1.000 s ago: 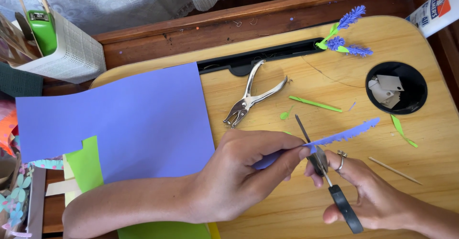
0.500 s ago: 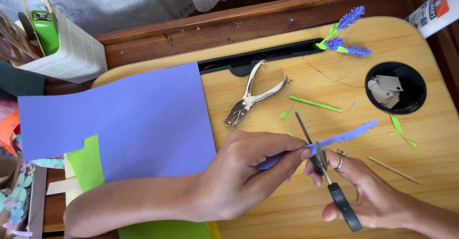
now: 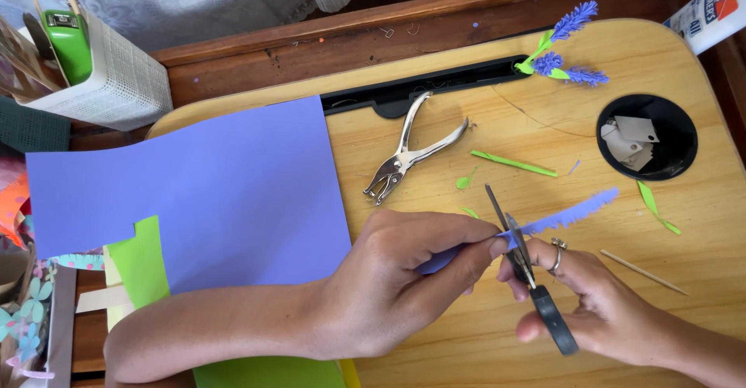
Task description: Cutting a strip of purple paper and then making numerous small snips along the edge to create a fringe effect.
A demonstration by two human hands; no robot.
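The person works over a wooden lap desk (image 3: 482, 357) with a rounded edge and a pale grain. The left hand (image 3: 404, 279) is closed in a pinch on one end of a thin purple paper strip (image 3: 571, 214), which has a fringed edge and runs up to the right, above the wood. The right hand (image 3: 598, 302), with a ring on one finger, is closed around the black handle of small scissors (image 3: 519, 254); the metal blades are a little apart and cross the strip just beside the left fingertips.

The room around the hands is narrow on the left, where a large sheet of purple paper (image 3: 194, 194) covers the desk and hangs over its left edge, with green paper (image 3: 144, 260) partly under it. In front of the hands the wood is more free: a shiny metal hole punch (image 3: 408, 155) lies there, well apart from the scissors, and near it a thin green paper strip (image 3: 513, 163). To the right, a thin wooden stick (image 3: 643, 271) lies near the right hand. A round black cup hole (image 3: 676, 167) holds pale paper scraps, and small paper flowers (image 3: 563, 46) of purple and green lie at the far edge.
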